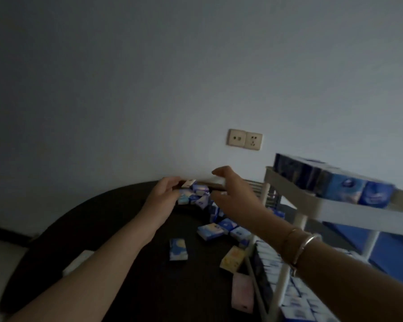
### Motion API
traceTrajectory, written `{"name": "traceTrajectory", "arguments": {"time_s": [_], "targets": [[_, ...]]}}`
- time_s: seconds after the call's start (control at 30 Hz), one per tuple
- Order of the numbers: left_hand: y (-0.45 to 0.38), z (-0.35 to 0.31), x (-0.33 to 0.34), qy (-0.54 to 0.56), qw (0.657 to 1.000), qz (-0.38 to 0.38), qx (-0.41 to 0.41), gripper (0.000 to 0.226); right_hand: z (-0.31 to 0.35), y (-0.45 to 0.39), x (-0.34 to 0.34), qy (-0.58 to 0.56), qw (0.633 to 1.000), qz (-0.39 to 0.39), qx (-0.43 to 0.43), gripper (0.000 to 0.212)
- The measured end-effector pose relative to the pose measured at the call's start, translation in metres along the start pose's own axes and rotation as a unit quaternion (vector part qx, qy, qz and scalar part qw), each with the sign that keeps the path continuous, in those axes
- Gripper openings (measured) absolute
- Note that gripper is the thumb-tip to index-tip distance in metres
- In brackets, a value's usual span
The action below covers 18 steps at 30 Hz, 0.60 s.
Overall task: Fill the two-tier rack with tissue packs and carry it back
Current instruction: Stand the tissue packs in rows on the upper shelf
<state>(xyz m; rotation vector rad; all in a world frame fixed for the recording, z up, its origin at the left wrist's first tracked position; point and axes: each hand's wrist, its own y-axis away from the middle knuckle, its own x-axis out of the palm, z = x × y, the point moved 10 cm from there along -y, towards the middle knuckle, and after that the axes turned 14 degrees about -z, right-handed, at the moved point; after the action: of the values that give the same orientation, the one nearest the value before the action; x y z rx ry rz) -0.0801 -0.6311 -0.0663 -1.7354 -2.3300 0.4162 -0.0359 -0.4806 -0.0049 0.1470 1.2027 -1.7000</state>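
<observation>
**Head view: handling assessment, tissue packs and two-tier rack**

Location. The two-tier rack (296,201) stands at the right side of a dark round table (102,228). Its upper tier carries a row of blue tissue packs (335,182); its lower tier (289,287) is lined with packs set on edge. Loose tissue packs (219,226) lie scattered on the table beside the rack, with a heap (196,196) at the far edge near the wall.

Hands. The left hand (165,194) reaches into the heap, fingers curled round a pale pack (188,183). The right hand (233,194), bangles on the wrist, hovers over the heap with thumb and fingers spread and nothing visibly held.

Handling judgement. The packs appear small, light and soft, wrapped in glossy film likely to be slippery. A pinch across the two broad faces should hold one; several may be gathered at once if pressed together, though a loose stack could slide apart. They look unlikely to suffer from a drop.

The rack appears to be a light frame of pale posts and shelves. Loaded, it is probably top-heavy. Recommend taking hold of the corner posts or the upper-tier rim with both hands and keeping it level, since the top row stands above its rim and could tip out.
</observation>
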Motion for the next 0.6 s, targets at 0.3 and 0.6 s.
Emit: {"name": "traceTrajectory", "arguments": {"time_s": [0.3, 0.6], "targets": [[-0.041, 0.141, 0.025, 0.012, 0.990, -0.025, -0.141, 0.042, -0.160, 0.003, 0.150, 0.084, 0.975, -0.008, 0.207, 0.043], [-0.078, 0.220, 0.036, 0.087, 0.977, -0.044, -0.187, 0.028, -0.224, -0.004, 0.199, 0.187, 0.961, 0.008, 0.205, 0.062]]}}
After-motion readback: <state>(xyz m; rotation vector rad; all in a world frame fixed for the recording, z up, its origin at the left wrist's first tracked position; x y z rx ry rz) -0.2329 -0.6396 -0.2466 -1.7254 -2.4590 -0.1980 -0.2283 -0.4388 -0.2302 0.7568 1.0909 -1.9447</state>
